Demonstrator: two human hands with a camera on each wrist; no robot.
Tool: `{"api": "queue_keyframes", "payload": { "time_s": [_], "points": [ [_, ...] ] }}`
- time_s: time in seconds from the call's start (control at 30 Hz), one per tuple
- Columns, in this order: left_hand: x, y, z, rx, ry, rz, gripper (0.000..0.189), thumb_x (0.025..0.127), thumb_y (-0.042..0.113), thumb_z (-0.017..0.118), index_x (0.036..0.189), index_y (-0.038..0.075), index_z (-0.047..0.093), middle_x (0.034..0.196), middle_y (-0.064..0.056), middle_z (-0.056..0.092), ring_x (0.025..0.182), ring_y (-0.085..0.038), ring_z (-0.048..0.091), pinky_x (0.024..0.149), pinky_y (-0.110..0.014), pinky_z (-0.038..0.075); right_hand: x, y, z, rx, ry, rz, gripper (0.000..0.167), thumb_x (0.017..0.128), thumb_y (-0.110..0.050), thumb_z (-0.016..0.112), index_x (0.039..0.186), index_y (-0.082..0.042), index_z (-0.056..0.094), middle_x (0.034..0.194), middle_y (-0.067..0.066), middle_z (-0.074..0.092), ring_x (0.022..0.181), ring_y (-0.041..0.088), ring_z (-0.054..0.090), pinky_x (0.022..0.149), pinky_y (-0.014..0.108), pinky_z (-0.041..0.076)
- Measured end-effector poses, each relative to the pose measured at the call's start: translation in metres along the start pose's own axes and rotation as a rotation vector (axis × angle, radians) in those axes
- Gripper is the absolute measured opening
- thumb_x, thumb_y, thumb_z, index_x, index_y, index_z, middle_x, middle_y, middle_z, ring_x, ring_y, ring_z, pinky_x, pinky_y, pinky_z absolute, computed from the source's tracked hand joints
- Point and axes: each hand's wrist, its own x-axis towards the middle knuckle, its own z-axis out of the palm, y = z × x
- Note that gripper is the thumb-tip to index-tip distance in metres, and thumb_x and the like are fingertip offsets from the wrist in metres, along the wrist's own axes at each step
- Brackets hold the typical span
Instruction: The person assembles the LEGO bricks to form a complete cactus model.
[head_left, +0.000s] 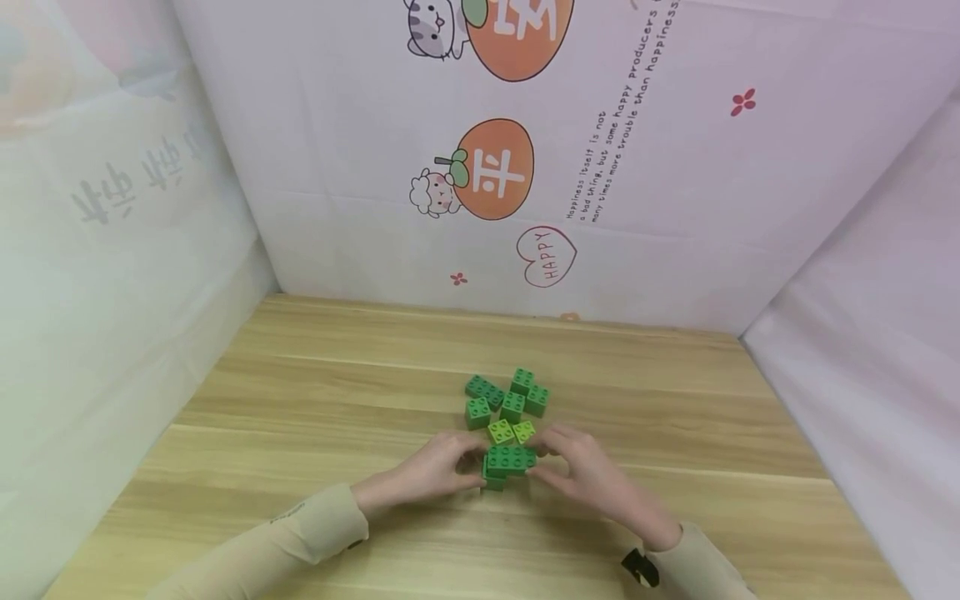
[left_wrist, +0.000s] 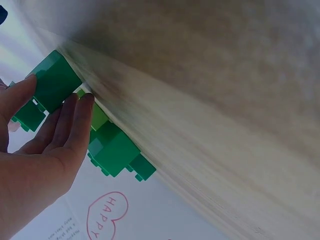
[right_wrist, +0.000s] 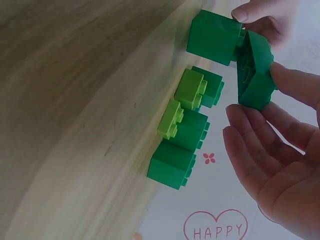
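My left hand holds a green toy building brick upright on the wooden table, thumb on one side and fingers on the other. With thumb and fingers my right hand pinches a longer green brick. In the right wrist view this long brick sits slightly tilted over the studs of the first one, its hollow underside partly showing. One end overlaps the lower brick and the other sticks out toward my right hand. In the left wrist view the left fingers partly hide both bricks.
Just beyond my hands stand two small lime bricks. Behind them are several green bricks and a darker green long one. A printed white cloth hangs at the table's far edge, with more white cloth on both sides.
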Motion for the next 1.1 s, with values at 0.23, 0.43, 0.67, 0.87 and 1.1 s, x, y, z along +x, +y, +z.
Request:
{"api": "queue_keyframes", "payload": {
  "time_s": [0.23,0.43,0.67,0.87,1.1],
  "points": [
    [0.0001,-0.0008,0.0008,0.0,0.004,-0.006,0.036,0.085,0.016,0.076,0.118,0.008,0.067,0.115,-0.004,0.072,0.105,-0.016,0.066,0.094,-0.025,0.055,0.0004,0.0004,0.0016,0.021,-0.002,-0.003,0.029,0.08,-0.009,0.079,0.107,-0.005,0.067,0.099,0.004,0.072,0.087,0.017,0.069,0.077,0.03,0.063],
    [-0.0005,-0.0014,0.0008,0.0,0.006,-0.001,0.034,0.085,0.016,0.076,0.117,0.008,0.067,0.114,-0.004,0.072,0.105,-0.016,0.066,0.094,-0.025,0.055,0.0018,-0.0002,0.0031,0.021,-0.026,0.02,0.029,0.081,-0.01,0.079,0.108,-0.007,0.067,0.1,0.003,0.072,0.088,0.017,0.069,0.078,0.03,0.062],
    [-0.0006,-0.0022,0.0016,-0.005,0.004,-0.004,0.036,0.085,0.016,0.076,0.119,0.008,0.067,0.115,-0.004,0.072,0.106,-0.016,0.066,0.094,-0.025,0.055,0.0021,0.0001,0.0048,0.012,-0.026,0.009,0.029,0.079,-0.01,0.08,0.106,-0.007,0.068,0.099,0.003,0.072,0.087,0.017,0.069,0.077,0.029,0.062],
    [0.0005,-0.0033,0.0019,-0.015,0.003,-0.005,0.038,0.085,0.015,0.076,0.121,0.008,0.066,0.118,-0.004,0.072,0.11,-0.018,0.066,0.098,-0.029,0.055,0.0022,0.0017,0.0064,0.015,-0.036,0.017,0.03,0.079,-0.009,0.08,0.107,-0.007,0.067,0.099,0.003,0.071,0.087,0.016,0.069,0.078,0.03,0.062],
    [0.0007,-0.0032,0.0015,-0.019,0.0,-0.017,0.039,0.085,0.016,0.076,0.121,0.009,0.066,0.118,-0.004,0.071,0.11,-0.018,0.066,0.098,-0.029,0.055,0.0016,0.0024,0.0073,0.003,-0.027,-0.003,0.032,0.078,-0.009,0.08,0.107,-0.006,0.067,0.098,0.003,0.071,0.086,0.016,0.068,0.077,0.029,0.062]
  ]
}}
